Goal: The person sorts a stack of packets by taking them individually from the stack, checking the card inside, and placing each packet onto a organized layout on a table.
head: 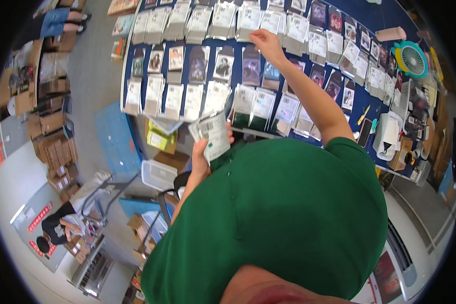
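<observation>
My left hand point(200, 161) grips a small bundle of flat packets point(213, 136) with white printed labels, held in front of my body just off the table's near edge. Stretched out over the table, my right hand point(269, 45) has its fingers bent together at the lower edge of a labelled packet stack point(249, 21) in a far row. Whether anything is pinched there I cannot tell. Below that hand lies a purple picture card in a clear sleeve point(251, 64). More labelled stacks point(244, 98) line the near edge.
Rows of stacks and sleeved cards cover the blue tabletop point(238, 53). To the right are a teal fan point(411, 59), a phone point(364, 133), a yellow cutter point(363, 115) and a white basket point(383, 136). A plastic bin point(159, 174) stands at lower left. A person point(57, 228) works beyond it.
</observation>
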Demonstrator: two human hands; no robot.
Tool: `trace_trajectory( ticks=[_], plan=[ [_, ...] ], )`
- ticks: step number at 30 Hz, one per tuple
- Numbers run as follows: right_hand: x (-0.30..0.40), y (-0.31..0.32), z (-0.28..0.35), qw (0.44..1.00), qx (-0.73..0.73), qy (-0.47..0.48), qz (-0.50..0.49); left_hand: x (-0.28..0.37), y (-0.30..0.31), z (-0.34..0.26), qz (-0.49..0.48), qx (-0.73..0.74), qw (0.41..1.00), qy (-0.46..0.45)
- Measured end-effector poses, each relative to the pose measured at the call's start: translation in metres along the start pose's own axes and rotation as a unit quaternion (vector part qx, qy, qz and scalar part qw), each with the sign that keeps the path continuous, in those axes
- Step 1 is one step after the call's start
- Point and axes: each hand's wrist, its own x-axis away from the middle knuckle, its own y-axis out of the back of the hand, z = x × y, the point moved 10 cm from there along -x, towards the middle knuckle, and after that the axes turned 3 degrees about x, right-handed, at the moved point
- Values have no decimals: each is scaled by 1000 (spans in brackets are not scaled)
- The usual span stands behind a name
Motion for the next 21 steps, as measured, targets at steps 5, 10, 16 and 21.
trace_trajectory(
  ticks=[5, 10, 16, 21],
  plan=[
    [192, -19, 170, 930, 7, 252, 269, -5, -58, 10, 43, -32, 998, -36],
    [246, 49, 226, 893, 73, 412, 165, 5, -114, 41, 88, -87, 992, -4],
    [271, 119, 202, 907, 46, 372, 191, 12, -159, 91, 110, -175, 978, 9],
    [283, 145, 177, 922, 63, 274, 264, 23, -186, 118, 130, -236, 963, 7]
  ],
)
